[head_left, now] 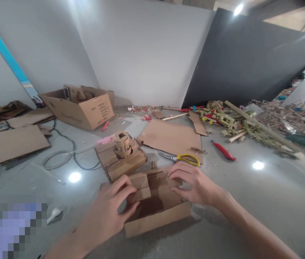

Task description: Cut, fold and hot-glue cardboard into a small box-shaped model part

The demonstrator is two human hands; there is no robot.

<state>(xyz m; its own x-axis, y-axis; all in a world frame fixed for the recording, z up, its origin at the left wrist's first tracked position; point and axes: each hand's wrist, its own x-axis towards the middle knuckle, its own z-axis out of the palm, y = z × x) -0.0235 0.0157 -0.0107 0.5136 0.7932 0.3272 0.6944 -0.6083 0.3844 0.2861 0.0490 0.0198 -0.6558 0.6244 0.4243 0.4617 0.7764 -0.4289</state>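
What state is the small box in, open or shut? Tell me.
Open: the inside of the small box shows between the left hand and right hand.

"What's at the back left?"

"An open carton (89, 111) with dark printing on its side and some cardboard poking up inside. A dark cable (74, 151) winds across the grey floor (281, 205) in front of it."

"And over on the right?"

"Cut bamboo (229, 122) in a heap, one long pole (260, 124) slanting across it, and beyond that a tangle of thin strips (273, 117) (too jumbled to count)."

"Behind all that?"

"A pale panel (147, 46) meets a dark panel (249, 54), with a bright lamp (238, 9) above."

"Anything nearer?"

"A white spoon (55, 213), lower left."
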